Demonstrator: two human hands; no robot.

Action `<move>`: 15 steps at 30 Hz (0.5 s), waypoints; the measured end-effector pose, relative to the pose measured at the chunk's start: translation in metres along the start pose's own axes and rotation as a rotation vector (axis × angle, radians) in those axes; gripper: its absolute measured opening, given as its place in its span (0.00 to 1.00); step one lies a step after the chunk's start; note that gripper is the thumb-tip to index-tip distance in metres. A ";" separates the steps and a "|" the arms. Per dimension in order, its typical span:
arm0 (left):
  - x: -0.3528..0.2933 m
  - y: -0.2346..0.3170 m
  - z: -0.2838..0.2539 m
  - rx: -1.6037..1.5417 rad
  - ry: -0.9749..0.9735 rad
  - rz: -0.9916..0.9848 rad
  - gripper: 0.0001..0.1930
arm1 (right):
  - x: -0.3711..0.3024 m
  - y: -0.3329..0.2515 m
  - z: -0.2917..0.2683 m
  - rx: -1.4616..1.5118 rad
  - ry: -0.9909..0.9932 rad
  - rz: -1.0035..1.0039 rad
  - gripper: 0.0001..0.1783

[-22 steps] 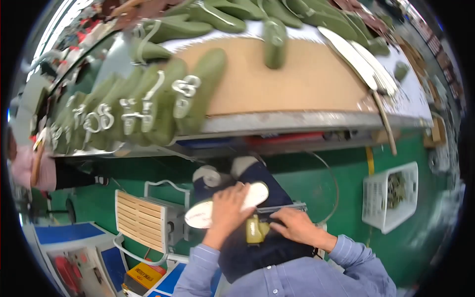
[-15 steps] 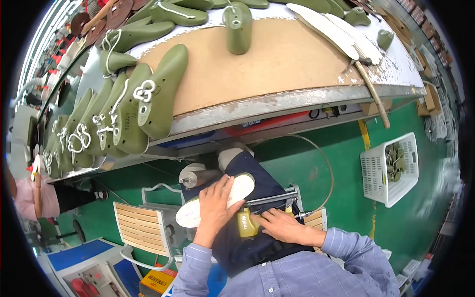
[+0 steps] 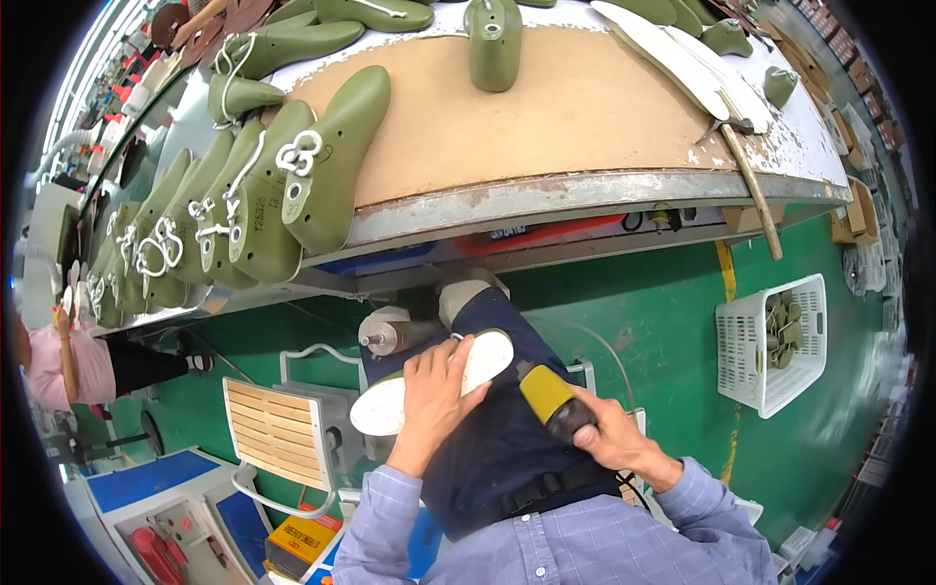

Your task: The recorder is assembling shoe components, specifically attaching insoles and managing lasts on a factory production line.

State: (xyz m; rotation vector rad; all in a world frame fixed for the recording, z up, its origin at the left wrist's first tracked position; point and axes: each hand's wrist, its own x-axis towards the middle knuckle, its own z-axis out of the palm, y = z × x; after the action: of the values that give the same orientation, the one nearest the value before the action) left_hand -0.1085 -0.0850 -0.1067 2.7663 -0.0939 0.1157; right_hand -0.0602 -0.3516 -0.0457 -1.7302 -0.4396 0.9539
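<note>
My left hand (image 3: 435, 395) is closed around an olive-green shoe last, with a white insole (image 3: 487, 359) on its upturned sole. The last lies across my lap, its fingers pressed over the insole's middle. My right hand (image 3: 616, 435) grips a yellow and black air staple gun (image 3: 548, 395). The gun's nose points up and left at the near side of the last, with a small gap between them. Dark-blue cloth (image 3: 487, 458) covers my thighs beneath both.
Ahead stands a workbench (image 3: 546, 127) with brown board. Green lasts (image 3: 331, 166) line its left edge; a wooden-handled hammer (image 3: 753, 190) juts over its front. A white crate (image 3: 770, 341) of green pieces stands at right. A slatted chair (image 3: 278, 429) is at left, with a person (image 3: 58, 366) beyond.
My right hand has picked the staple gun up off my lap and turned its nose toward the last. The last has shifted slightly right and up, still in my left hand.
</note>
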 end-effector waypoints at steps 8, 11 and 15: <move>-0.002 -0.001 0.003 0.033 -0.010 -0.014 0.39 | 0.032 0.010 0.024 -0.237 -0.020 -0.098 0.49; -0.003 -0.001 0.003 0.015 0.004 -0.012 0.39 | 0.032 0.005 0.027 -0.266 -0.008 -0.040 0.51; -0.008 -0.006 0.010 0.033 -0.026 -0.011 0.39 | 0.031 -0.008 0.038 -0.290 -0.076 -0.041 0.45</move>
State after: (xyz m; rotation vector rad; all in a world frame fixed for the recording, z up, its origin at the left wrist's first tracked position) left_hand -0.1156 -0.0824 -0.1186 2.8012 -0.0850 0.0785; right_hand -0.0692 -0.3039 -0.0546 -1.9398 -0.6881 0.9651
